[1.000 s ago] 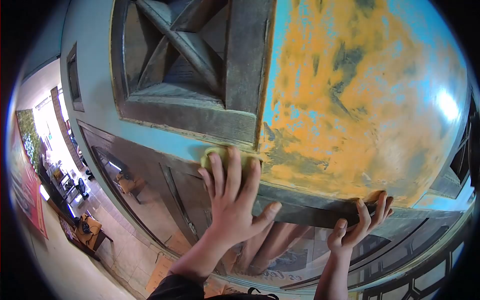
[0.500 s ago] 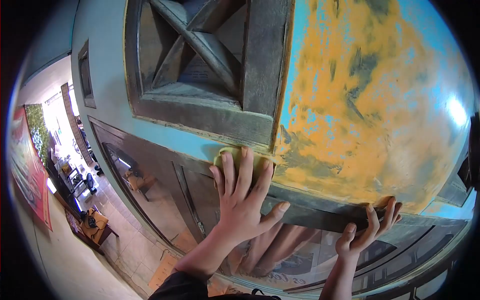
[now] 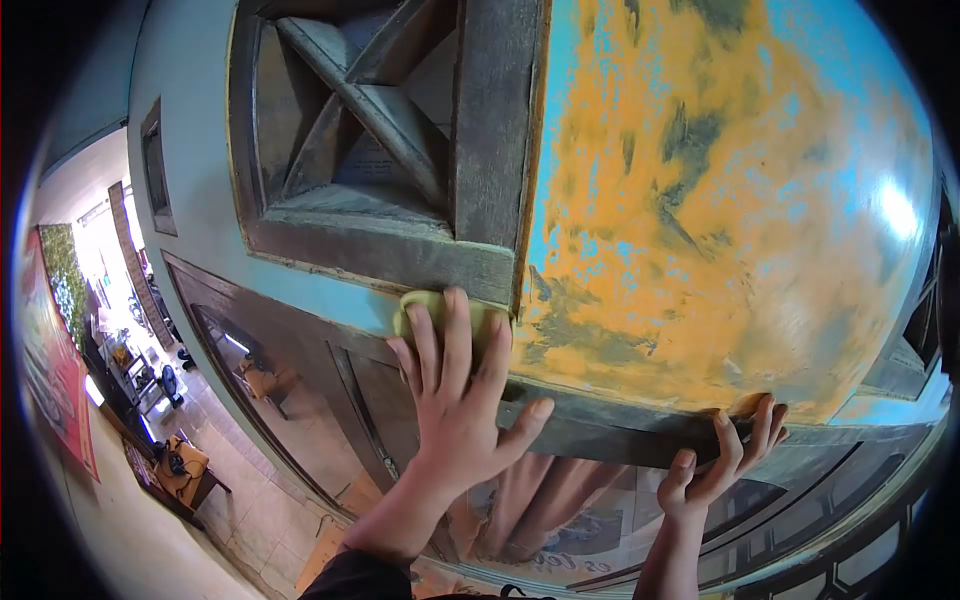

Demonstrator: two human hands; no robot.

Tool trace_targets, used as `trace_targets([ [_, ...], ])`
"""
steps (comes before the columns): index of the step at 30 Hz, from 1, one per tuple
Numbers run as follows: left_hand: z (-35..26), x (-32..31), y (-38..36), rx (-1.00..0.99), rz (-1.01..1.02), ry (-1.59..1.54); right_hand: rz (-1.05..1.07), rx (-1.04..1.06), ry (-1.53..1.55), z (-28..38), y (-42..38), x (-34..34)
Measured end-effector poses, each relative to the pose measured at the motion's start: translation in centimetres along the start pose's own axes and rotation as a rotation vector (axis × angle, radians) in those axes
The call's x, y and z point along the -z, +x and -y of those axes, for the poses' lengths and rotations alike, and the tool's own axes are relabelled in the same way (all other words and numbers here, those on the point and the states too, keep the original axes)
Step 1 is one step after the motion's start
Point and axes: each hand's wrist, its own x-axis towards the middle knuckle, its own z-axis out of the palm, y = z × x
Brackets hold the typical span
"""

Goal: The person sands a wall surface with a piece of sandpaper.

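My left hand (image 3: pixel 455 420) lies with fingers stretched over a yellow-green pad (image 3: pixel 428 305), pressing it against the narrow blue wall strip below the wooden vent frame (image 3: pixel 480 265). Much of the pad is hidden under the fingers; its rounded upper left edge shows. To the right, the fingers of my right hand (image 3: pixel 722 468) hook over the upper edge of the dark wooden beam (image 3: pixel 620 420), with the thumb lower on its front. Above the beam, the wall patch (image 3: pixel 600 270) is mottled orange, grey and blue.
Glass panes (image 3: pixel 585 510) with a brown curtain (image 3: pixel 535 490) behind lie below the beam. A passage with a tiled floor (image 3: pixel 245 510) runs along the left, with a small wooden table (image 3: pixel 185 475) and a red banner (image 3: pixel 60 360). Another vent (image 3: pixel 915 330) is at far right.
The view has shifted slightly, so the wall, frame and both hands appear farther left. Both hands keep about the same places on the wall and beam.
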Motion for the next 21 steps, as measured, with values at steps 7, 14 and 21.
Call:
trace_targets([
  [7,-0.2,-0.1,-0.3,-0.01,0.006,-0.006,0.009,0.003,-0.004,0.1,0.1,0.1],
  [14,-0.6,-0.7,-1.3,-0.001,0.009,-0.024,0.005,0.006,-0.005,0.1,0.1,0.1],
  [21,-0.9,-0.6,-1.6,-0.002,0.027,-0.037,-0.008,0.009,0.004,0.1,0.1,-0.1],
])
